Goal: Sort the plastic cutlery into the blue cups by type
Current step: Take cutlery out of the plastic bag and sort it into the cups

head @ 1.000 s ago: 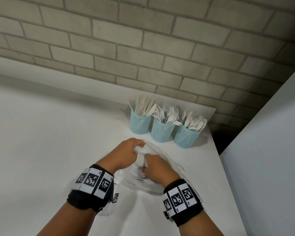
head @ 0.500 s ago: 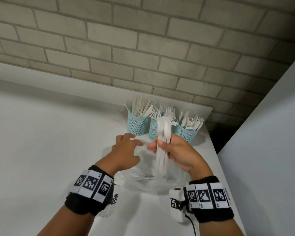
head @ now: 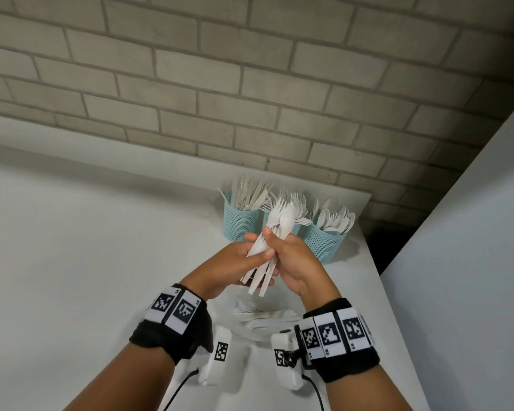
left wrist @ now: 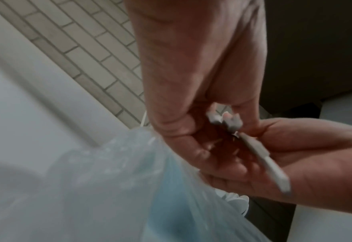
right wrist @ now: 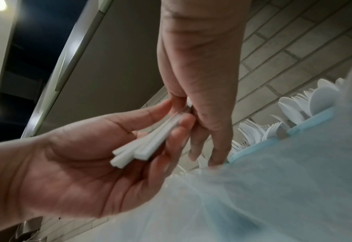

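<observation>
Brick wall (head: 250, 69): it stood behind the counter, as in the earlier frames.
White counter (head: 86, 247): it carried the cups at its back right corner and the bag near the person.
Clear plastic bag (head: 258, 318): it lay on the counter below the hands with more white cutlery inside; a second before, both hands had been digging in it, and now neither touched it.
Blue mesh cups: three stood in a row, touching or nearly so. The left cup (head: 240, 221) held knives, the middle cup (head: 297, 229), mostly hidden behind the bundle, held forks, and the right cup (head: 324, 241) held spoons. They had not moved.
Right hand (head: 297, 262): its fingers and thumb were curled round the bundle of white plastic cutlery (head: 267, 253), held upright above the bag and in front of the middle cup, as half a second before.
Left hand (head: 232, 265): half a second earlier it had hovered apart with fingers spread; now it had closed in, its thumb and fingers pinching the handles of the same bundle.
Bundle: a spoon bowl (head: 287, 222) and fork tines (head: 278, 206) showed at its top; the handle ends (right wrist: 129, 153) fanned out below the palms.
</observation>
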The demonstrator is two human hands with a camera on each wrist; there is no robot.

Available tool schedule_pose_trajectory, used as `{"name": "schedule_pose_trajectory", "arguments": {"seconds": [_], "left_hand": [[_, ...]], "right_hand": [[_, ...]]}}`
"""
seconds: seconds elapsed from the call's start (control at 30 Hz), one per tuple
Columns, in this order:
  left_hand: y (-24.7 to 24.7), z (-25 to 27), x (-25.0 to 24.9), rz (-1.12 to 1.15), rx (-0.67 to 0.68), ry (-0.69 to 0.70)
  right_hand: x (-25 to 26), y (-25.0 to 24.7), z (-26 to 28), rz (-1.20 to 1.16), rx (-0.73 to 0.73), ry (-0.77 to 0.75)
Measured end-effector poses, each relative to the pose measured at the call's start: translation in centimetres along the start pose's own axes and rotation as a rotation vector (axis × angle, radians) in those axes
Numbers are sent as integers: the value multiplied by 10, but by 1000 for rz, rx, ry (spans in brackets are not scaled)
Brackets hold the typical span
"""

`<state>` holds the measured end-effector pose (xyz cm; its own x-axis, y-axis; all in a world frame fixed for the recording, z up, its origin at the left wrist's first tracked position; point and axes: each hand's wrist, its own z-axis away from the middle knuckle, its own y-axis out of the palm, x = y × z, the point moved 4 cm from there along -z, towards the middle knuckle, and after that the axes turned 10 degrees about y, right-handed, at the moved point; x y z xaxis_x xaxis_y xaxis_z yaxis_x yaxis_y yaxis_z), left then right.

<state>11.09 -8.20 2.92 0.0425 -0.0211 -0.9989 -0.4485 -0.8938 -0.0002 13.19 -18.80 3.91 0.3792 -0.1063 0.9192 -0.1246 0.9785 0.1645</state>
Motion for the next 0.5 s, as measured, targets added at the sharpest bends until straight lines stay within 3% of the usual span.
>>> {"name": "schedule_pose_trajectory", "arguments": {"seconds": [0.27,0.5], "left_hand": [[3,-3,16,245,-43,-104],[-1,-4,19,260,-118,-95]], "right_hand": [[-4,0,-1,10,-5,-17],[-5,-13,-6,-84,-159,-27]]}}
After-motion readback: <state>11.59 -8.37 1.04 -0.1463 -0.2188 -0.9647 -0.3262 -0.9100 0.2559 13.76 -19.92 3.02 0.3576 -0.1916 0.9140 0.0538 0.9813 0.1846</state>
